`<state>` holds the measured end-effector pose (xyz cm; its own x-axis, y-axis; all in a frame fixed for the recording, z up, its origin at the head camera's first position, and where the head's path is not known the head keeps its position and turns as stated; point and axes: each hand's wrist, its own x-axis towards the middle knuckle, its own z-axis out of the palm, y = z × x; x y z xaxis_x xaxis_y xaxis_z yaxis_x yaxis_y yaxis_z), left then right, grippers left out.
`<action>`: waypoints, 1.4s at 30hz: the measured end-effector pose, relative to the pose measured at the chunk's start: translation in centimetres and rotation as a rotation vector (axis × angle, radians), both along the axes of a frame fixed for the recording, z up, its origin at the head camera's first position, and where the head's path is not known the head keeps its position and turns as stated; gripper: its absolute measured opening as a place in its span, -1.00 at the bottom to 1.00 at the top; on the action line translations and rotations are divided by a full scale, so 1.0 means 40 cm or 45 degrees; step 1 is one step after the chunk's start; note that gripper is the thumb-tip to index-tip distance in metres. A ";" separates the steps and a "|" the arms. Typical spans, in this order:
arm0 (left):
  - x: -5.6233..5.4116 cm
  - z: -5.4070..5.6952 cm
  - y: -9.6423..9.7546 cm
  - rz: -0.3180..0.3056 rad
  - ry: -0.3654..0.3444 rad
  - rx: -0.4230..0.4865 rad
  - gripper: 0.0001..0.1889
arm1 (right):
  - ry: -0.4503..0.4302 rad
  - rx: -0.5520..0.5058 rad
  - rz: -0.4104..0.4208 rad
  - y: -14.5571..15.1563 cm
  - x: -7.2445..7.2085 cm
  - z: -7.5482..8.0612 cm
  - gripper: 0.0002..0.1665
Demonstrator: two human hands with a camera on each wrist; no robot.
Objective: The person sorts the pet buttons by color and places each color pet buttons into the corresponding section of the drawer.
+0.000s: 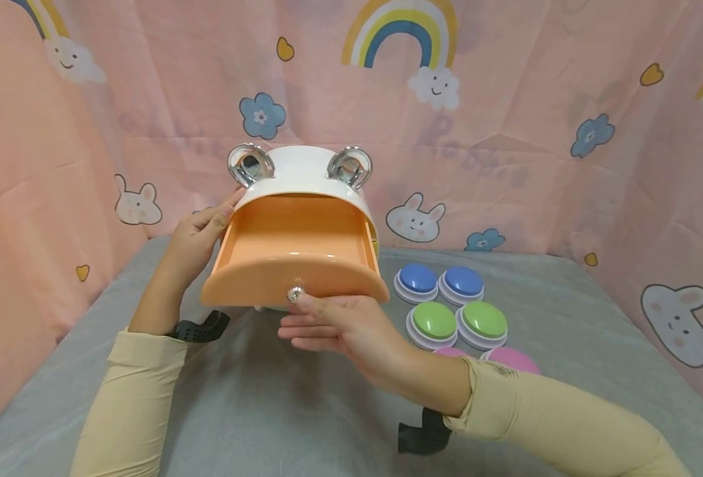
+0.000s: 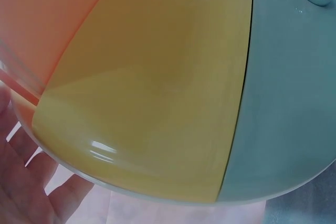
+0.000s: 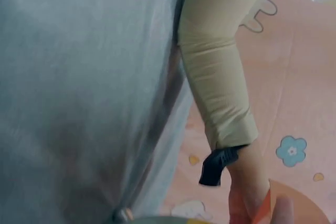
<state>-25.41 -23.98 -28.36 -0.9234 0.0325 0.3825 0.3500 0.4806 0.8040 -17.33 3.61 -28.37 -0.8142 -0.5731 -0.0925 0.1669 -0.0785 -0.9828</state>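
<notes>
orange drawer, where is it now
The orange drawer juts from the white cabinet, just left of centre in the head view, above the right hand and beside the left hand.

Faint lettering point(image 1: 473, 164) on the pink backdrop point(image 1: 524, 73) is illegible.

Beige sleeve point(image 3: 218, 66) and black strap point(image 3: 214, 168) above the orange drawer point(image 3: 307, 207)

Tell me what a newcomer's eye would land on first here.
Likely the white cabinet near the middle of the head view, with two silver ears on top and its orange drawer standing open, the right hand at its knob. Next, the paired blue, green and pink buttons to its right. Behind hangs a pink cloth printed with rainbows.
</notes>
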 end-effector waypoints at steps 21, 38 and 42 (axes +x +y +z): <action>0.004 0.006 -0.006 -0.010 -0.016 -0.012 -0.51 | 0.503 0.545 -0.577 0.301 -0.209 0.033 -0.25; 0.005 0.005 -0.005 -0.007 -0.018 -0.029 -0.51 | 0.399 0.949 -0.357 0.353 -0.401 -0.115 0.07; 0.003 0.002 -0.005 -0.010 -0.028 -0.037 -0.51 | 0.388 0.991 -0.321 0.364 -0.412 -0.132 0.05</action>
<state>-25.28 -24.19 -28.26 -0.9313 0.0505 0.3608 0.3361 0.5012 0.7974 -33.79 18.18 -33.66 -0.9613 -0.2372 -0.1403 -0.0439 0.6347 -0.7715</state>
